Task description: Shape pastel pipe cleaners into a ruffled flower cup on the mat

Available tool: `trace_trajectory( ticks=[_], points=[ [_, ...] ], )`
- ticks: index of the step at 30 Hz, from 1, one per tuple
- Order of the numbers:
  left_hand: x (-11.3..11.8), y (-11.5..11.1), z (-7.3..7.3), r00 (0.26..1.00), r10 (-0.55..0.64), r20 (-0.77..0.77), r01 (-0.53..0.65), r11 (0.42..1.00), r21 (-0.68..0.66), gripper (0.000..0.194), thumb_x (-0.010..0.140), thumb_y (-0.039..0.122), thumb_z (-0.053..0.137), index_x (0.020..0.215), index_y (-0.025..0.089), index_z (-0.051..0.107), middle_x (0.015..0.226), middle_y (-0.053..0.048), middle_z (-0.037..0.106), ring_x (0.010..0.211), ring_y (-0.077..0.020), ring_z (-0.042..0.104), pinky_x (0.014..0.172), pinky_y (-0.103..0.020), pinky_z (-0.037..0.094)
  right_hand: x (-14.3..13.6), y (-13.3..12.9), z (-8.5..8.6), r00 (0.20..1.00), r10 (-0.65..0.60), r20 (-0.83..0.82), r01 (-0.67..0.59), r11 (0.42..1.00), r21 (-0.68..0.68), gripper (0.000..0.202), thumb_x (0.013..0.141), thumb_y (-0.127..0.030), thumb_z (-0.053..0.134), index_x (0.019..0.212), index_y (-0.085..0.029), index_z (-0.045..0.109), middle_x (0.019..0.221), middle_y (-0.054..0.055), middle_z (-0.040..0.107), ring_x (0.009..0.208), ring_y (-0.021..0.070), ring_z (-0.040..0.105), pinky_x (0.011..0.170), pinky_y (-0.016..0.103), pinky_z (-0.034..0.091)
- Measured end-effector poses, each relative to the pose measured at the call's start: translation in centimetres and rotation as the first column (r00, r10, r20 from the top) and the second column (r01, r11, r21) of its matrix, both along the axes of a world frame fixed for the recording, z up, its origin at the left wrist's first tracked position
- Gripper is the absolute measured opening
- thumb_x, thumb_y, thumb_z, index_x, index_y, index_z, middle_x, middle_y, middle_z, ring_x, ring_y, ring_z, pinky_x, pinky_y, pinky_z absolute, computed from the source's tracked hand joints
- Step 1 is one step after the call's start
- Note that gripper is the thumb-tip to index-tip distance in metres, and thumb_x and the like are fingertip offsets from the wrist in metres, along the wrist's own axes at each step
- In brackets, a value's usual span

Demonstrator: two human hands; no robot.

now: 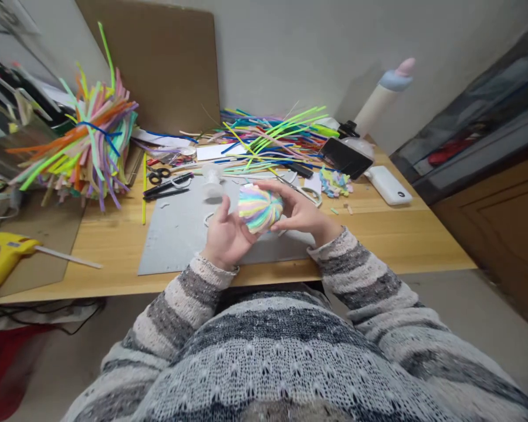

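Observation:
A rounded, pastel-striped pipe-cleaner piece (260,208), in pink, yellow, blue and mint, is held between my two hands above a grey cutting mat (176,234). My right hand (303,214) grips its right side, fingers over the top and thumb low. My left hand (227,235) is palm up, cradling the piece from the lower left with its thumb raised away; its fingertips are partly hidden behind the piece. A clear spool (212,180) stands just beyond my left hand.
A yellow glue gun (13,258) lies at left, near a tied bundle of pipe cleaners (92,135). Black scissors (159,176) and pens lie behind the mat. Loose pipe cleaners (273,138) cover the back. A phone (347,157) and a white power bank (389,184) are at right.

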State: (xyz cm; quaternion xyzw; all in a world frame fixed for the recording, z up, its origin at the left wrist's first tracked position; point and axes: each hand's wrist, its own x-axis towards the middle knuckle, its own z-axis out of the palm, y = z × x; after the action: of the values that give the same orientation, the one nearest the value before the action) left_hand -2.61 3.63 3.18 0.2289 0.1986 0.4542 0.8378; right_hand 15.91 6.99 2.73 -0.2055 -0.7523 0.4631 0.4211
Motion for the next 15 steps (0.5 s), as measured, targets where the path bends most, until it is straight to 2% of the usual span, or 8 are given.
trace_trajectory(
  ticks=[2, 4, 7, 9, 11, 12, 13, 15],
  points=[
    [-0.1, 0.1, 0.1, 1.0, -0.027, 0.008, 0.027, 1.0, -0.004, 0.055, 0.098, 0.048, 0.023, 0.118, 0.01, 0.058, 0.112, -0.013, 0.067, 0.111, -0.0267, 0.061, 0.094, -0.04, 0.05, 0.6, 0.1, 1.0, 0.994, 0.082, 0.075, -0.08, 0.996, -0.025, 0.077, 0.062, -0.031, 0.084, 0.131, -0.028, 0.051, 0.144, 0.007, 0.043, 0.137, 0.025, 0.033, 0.115, 0.044, 0.023],
    [-0.2, 0.6, 0.4, 1.0, -0.017, 0.0, 0.017, 0.999, -0.028, 0.045, 0.099, 0.037, 0.028, 0.114, 0.009, 0.059, 0.107, -0.013, 0.069, 0.11, -0.0256, 0.062, 0.097, -0.041, 0.048, 0.7, 0.2, 1.7, 0.993, 0.101, 0.061, -0.096, 0.992, -0.086, 0.077, 0.057, -0.03, 0.086, 0.127, -0.027, 0.054, 0.143, 0.006, 0.045, 0.137, 0.0241, 0.033, 0.114, 0.043, 0.025],
    [-0.5, 1.8, 0.8, 0.998, 0.057, 0.007, -0.056, 0.997, -0.043, 0.039, 0.099, 0.027, 0.029, 0.113, 0.009, 0.06, 0.102, -0.011, 0.071, 0.104, -0.0219, 0.065, 0.097, -0.037, 0.048, -0.1, 0.6, 1.5, 0.977, -0.059, -0.205, -0.007, 0.951, -0.309, 0.061, 0.063, -0.037, 0.082, 0.118, -0.028, 0.057, 0.134, 0.002, 0.053, 0.124, 0.0199, 0.049, 0.102, 0.036, 0.043],
    [-0.6, 2.7, 1.1, 0.993, 0.113, 0.035, -0.112, 0.993, -0.041, 0.038, 0.1, 0.026, 0.028, 0.115, 0.01, 0.059, 0.099, -0.008, 0.072, 0.096, -0.0189, 0.067, 0.095, -0.034, 0.049, -0.8, 1.0, 1.0, 0.902, -0.265, -0.342, 0.027, 0.824, -0.566, 0.036, 0.077, -0.044, 0.07, 0.106, -0.025, 0.06, 0.112, 0.001, 0.065, 0.099, 0.0151, 0.063, 0.082, 0.029, 0.053],
    [-0.8, 3.7, 1.4, 0.986, 0.152, 0.062, -0.148, 0.987, -0.058, 0.038, 0.1, 0.027, 0.027, 0.116, 0.011, 0.059, 0.093, -0.006, 0.073, 0.088, -0.0161, 0.069, 0.093, -0.032, 0.05, -1.4, 1.2, 0.6, 0.859, -0.379, -0.344, -0.038, 0.623, -0.782, 0.023, 0.088, -0.042, 0.056, 0.094, -0.02, 0.06, 0.086, 0.001, 0.068, 0.074, 0.0121, 0.065, 0.066, 0.025, 0.055],
    [-0.9, 4.1, 1.5, 0.985, 0.16, 0.066, -0.156, 0.985, -0.072, 0.038, 0.101, 0.026, 0.027, 0.116, 0.012, 0.059, 0.09, -0.005, 0.073, 0.084, -0.0151, 0.069, 0.092, -0.031, 0.05, -1.7, 1.3, 0.5, 0.846, -0.401, -0.351, -0.092, 0.538, -0.838, 0.021, 0.091, -0.037, 0.052, 0.091, -0.018, 0.06, 0.077, 0.0, 0.067, 0.067, 0.0113, 0.064, 0.061, 0.024, 0.054],
    [-1.0, 4.5, 1.5, 0.985, 0.163, 0.063, -0.157, 0.984, -0.083, 0.038, 0.101, 0.025, 0.027, 0.117, 0.012, 0.058, 0.087, -0.004, 0.073, 0.081, -0.0145, 0.069, 0.091, -0.031, 0.051, -2.0, 1.3, 0.4, 0.831, -0.413, -0.373, -0.148, 0.482, -0.864, 0.018, 0.093, -0.032, 0.05, 0.09, -0.018, 0.06, 0.073, 0.0, 0.067, 0.063, 0.0109, 0.063, 0.059, 0.023, 0.054],
    [-1.2, 5.2, 1.6, 0.989, 0.141, 0.042, -0.136, 0.985, -0.105, 0.038, 0.1, 0.028, 0.027, 0.117, 0.012, 0.057, 0.085, -0.005, 0.073, 0.079, -0.0154, 0.069, 0.088, -0.031, 0.052, -2.4, 1.3, 0.5, 0.785, -0.438, -0.438, -0.231, 0.449, -0.863, 0.013, 0.093, -0.024, 0.049, 0.091, -0.018, 0.06, 0.07, -0.002, 0.067, 0.06, 0.0101, 0.063, 0.057, 0.022, 0.053]
  ],
)
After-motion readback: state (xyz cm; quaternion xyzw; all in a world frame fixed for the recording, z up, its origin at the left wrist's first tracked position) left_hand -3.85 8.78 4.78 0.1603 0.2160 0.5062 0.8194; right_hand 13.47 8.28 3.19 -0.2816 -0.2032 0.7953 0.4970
